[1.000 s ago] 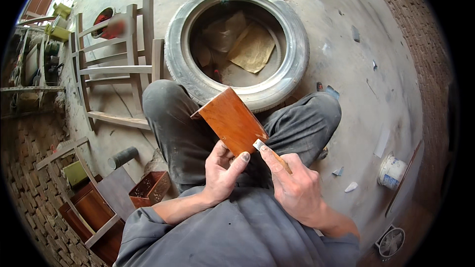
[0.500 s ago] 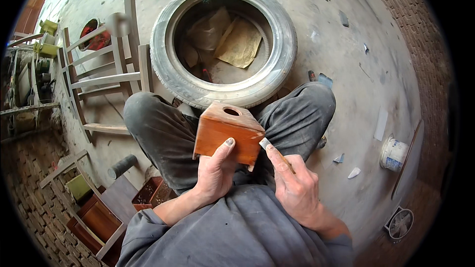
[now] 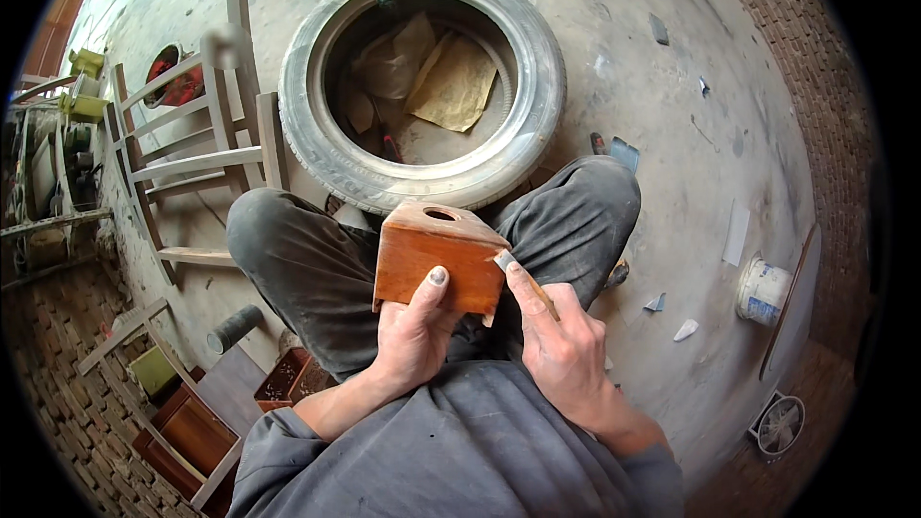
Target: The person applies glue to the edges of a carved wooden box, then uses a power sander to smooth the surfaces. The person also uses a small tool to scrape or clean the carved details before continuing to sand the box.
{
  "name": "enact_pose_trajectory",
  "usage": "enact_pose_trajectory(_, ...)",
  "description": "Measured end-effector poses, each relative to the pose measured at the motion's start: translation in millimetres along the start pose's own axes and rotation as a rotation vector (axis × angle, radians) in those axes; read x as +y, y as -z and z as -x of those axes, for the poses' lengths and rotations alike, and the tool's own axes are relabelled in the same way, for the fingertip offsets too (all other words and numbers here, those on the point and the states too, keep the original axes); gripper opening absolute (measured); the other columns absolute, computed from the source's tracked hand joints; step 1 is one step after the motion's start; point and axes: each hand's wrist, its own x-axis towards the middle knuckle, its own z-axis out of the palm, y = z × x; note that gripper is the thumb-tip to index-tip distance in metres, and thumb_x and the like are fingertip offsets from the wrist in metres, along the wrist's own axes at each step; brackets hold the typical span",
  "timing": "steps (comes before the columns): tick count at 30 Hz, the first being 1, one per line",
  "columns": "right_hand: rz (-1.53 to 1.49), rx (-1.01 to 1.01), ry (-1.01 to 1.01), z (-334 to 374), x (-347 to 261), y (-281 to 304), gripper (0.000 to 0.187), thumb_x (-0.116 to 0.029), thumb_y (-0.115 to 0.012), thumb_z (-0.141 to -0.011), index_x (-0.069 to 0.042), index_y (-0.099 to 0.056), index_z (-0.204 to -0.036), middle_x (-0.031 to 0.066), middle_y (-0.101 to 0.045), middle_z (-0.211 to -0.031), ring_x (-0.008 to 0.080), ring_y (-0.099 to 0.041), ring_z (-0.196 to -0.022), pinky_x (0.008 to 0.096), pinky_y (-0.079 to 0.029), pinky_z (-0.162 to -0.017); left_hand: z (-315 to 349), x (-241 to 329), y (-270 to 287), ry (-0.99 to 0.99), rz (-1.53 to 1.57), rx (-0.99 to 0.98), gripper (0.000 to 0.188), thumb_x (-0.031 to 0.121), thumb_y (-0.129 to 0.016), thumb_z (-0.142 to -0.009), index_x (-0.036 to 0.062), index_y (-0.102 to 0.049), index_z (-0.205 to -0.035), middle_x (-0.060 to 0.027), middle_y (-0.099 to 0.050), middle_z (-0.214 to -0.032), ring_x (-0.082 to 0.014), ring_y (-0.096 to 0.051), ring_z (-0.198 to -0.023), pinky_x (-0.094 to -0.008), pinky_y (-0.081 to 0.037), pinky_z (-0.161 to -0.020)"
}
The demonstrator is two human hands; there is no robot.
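Observation:
An orange-brown wooden box (image 3: 408,261) with a round hole in its paler, worn top sits between my knees. My left hand (image 3: 413,338) grips it from below left, the thumb pressed on its front face and the other fingers hidden underneath. In my right hand (image 3: 566,350) is a small scraper (image 3: 545,301) with a wooden handle and a short, flat, pale blade. My index finger lies along the tool towards the blade. The blade tip meets the box's upper right corner, where a light patch shows.
A large tyre (image 3: 317,149) holding crumpled sheets lies just beyond my knees. Left of it stands a bare wooden chair frame (image 3: 197,168). A grey can (image 3: 235,326) and a divided box (image 3: 278,379) sit lower left. To the right are a white bucket (image 3: 765,290) and a fan (image 3: 779,425).
The scraper blade has shifted slightly left and up, onto the box's corner. The box is turned a little, with its front facing me more squarely. The whole view has shifted slightly.

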Motion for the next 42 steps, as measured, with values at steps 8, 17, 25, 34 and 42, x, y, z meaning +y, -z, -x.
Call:
enact_pose_trajectory(8, 0.03, 0.009, 0.087, -3.9, 12.1, 0.5, 0.068, 0.005, -0.069, -0.083, -0.02, -0.067, -0.146, 0.0036, -0.054, -0.084, 0.0211, -0.064, -0.06, 0.0379, -0.056, -0.051, -4.7, -0.1, 5.6, -0.018, -0.022, -0.053, 0.054, 0.021, -0.065, -0.106, 0.001, -0.041, -0.15, -0.0157, -0.059, -0.141, -0.0292, -0.062, -0.128, -0.0499, -0.057, -0.103)
enact_pose_trajectory(17, 0.061, -0.03, 0.271, -26.1, 32.3, 14.5, 0.062, 0.002, -0.07, -0.083, -0.021, -0.071, -0.141, 0.0015, -0.051, -0.079, 0.017, -0.06, -0.056, 0.0346, -0.052, -0.048, -5.5, 4.8, 2.2, -0.099, -0.054, -0.016, 0.045, 0.019, -0.062, -0.108, -0.0049, -0.046, -0.143, -0.0179, -0.063, -0.133, -0.0304, -0.069, -0.114, -0.047, -0.063, -0.078)
enact_pose_trajectory(25, 0.041, -0.108, 0.307, -32.2, 35.1, 21.5, 0.06, 0.004, -0.073, -0.081, -0.019, -0.074, -0.136, 0.0026, -0.062, -0.085, 0.0175, -0.064, -0.061, 0.0336, -0.051, -0.049, -5.1, 7.1, 2.4, -0.121, -0.092, 0.028, 0.048, 0.021, -0.066, -0.106, -0.0054, -0.048, -0.142, -0.0181, -0.064, -0.131, -0.0295, -0.068, -0.114, -0.0461, -0.06, -0.083)
enact_pose_trajectory(34, 0.041, -0.118, 0.35, -37.5, 37.2, 23.4, 0.062, 0.004, -0.074, -0.08, -0.02, -0.073, -0.137, 0.0024, -0.06, -0.083, 0.0169, -0.061, -0.058, 0.0329, -0.052, -0.048, -7.0, 7.8, 7.5, -0.084, -0.099, 0.023, 0.054, 0.02, -0.069, -0.103, -0.004, -0.047, -0.145, -0.0157, -0.061, -0.138, -0.0272, -0.063, -0.126, -0.0469, -0.055, -0.104)
enact_pose_trajectory(42, 0.063, -0.128, 0.388, -39.5, 40.5, 19.8, 0.068, 0.002, -0.069, -0.079, -0.022, -0.069, -0.143, 0.001, -0.049, -0.079, 0.0161, -0.057, -0.055, 0.0325, -0.055, -0.049, -6.4, 8.4, 6.7, -0.073, -0.092, 0.006, 0.055, 0.021, -0.069, -0.104, -0.0042, -0.045, -0.146, -0.016, -0.061, -0.139, -0.0281, -0.063, -0.127, -0.0479, -0.057, -0.101)
